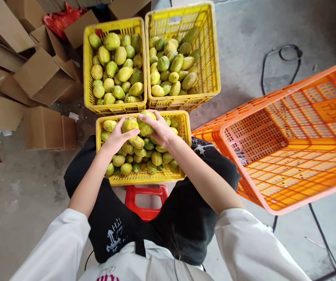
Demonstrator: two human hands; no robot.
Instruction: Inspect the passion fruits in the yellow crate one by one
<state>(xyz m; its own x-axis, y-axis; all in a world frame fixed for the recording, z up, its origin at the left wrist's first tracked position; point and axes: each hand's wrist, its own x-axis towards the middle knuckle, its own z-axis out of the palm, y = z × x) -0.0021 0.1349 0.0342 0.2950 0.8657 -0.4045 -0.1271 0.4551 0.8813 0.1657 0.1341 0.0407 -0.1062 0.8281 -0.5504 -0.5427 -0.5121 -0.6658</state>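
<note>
Both hands are over the near yellow crate, which holds many yellow-green oval fruits. My left hand is closed around a roundish yellow-green fruit. Just beside it, my right hand grips another fruit, greener on its lower side. The two held fruits are close together, perhaps touching. Fingers cover part of each one. More fruits lie directly below them in the crate.
Two more yellow crates, one left and one right, stand beyond with similar fruits. Orange crates lean at the right. Cardboard boxes pile up on the left. A red stool sits between my knees; a black cable lies on the floor.
</note>
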